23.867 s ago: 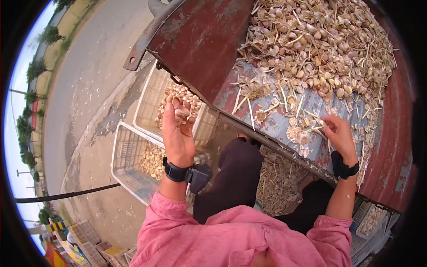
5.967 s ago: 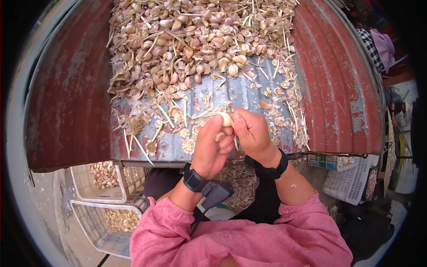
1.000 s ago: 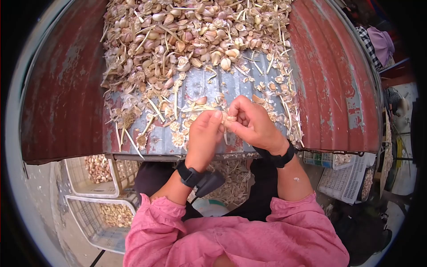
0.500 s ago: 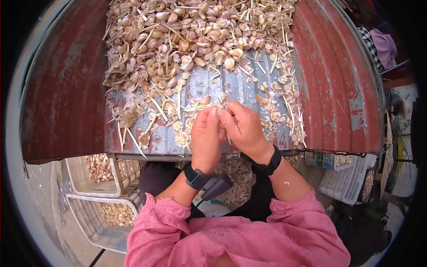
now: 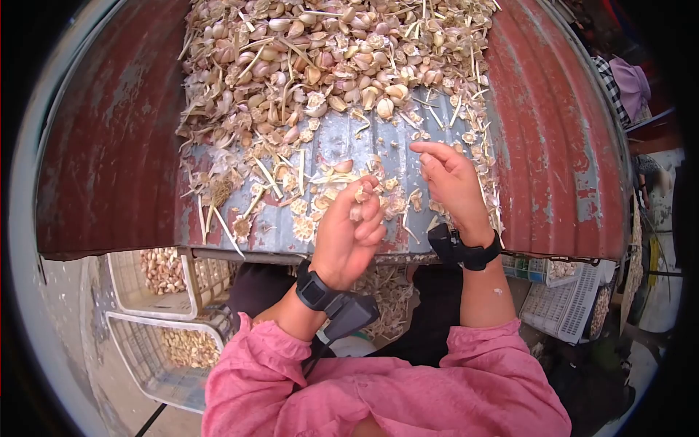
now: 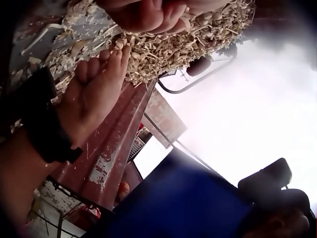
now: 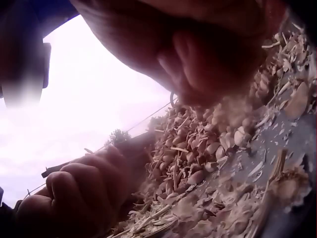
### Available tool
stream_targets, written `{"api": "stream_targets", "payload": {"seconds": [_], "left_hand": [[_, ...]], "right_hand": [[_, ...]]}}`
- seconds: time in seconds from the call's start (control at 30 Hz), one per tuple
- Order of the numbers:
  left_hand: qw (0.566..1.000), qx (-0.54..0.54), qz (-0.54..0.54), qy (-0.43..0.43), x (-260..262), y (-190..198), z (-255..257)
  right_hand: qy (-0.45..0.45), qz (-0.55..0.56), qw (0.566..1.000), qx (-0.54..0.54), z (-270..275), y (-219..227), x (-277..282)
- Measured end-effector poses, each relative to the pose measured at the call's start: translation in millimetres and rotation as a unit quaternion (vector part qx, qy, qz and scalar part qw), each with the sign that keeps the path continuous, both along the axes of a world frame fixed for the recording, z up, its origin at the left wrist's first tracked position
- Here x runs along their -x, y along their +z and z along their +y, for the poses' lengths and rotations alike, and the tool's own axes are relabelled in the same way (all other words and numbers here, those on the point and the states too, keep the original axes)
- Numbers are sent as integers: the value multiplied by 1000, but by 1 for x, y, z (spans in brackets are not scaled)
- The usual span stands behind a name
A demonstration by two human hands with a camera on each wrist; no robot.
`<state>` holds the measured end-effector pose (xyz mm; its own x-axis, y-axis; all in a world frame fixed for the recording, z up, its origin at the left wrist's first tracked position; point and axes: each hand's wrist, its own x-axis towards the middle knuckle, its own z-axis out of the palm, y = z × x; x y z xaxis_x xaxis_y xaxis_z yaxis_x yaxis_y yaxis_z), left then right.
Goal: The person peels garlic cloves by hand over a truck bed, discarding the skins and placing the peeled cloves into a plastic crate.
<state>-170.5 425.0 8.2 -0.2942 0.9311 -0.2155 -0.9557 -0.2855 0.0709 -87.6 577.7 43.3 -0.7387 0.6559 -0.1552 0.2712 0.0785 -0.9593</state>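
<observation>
In the head view my left hand [image 5: 348, 231] is raised over the front of the metal sheet, palm side up. Its fingers are curled round a garlic clove [image 5: 362, 194], which shows pale beside the thumb. My right hand [image 5: 457, 188] is apart from it, to the right above the sheet. The index finger points left, the other fingers bend loosely, and nothing shows between them. Below the hands lie garlic scraps [image 5: 303, 227], stalks and papery skins. A big heap of garlic cloves [image 5: 320, 65] covers the far part of the sheet.
The corrugated sheet [image 5: 269, 231] has raised red sides [image 5: 553, 146]. Below its front edge at left stand two white crates, one of unpeeled cloves [image 5: 162, 271], one of paler cloves [image 5: 191, 347]. More crates [image 5: 559, 309] stand at right. Skins litter the ground [image 5: 389, 298].
Half a second ago both hands met at the fingertips. Now the right hand has moved away up and right, and the left has turned palm up with the clove.
</observation>
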Motion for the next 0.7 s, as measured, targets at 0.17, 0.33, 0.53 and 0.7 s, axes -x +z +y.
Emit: {"api": "stream_targets", "payload": {"seconds": [0.17,0.33,0.53,0.7], "left_hand": [[989,138,-6,54,-14,9,3],[985,145,-19,88,2,-6,-10],[954,245,88,147,14,-4,-14],[954,249,83,147,15,0,-17]], "right_hand": [[53,69,981,-174,-46,6,14],[159,38,949,-271,-43,10,38],[340,-124,842,-400,-13,-32,86],[203,-123,955,177,-3,-8,63]]}}
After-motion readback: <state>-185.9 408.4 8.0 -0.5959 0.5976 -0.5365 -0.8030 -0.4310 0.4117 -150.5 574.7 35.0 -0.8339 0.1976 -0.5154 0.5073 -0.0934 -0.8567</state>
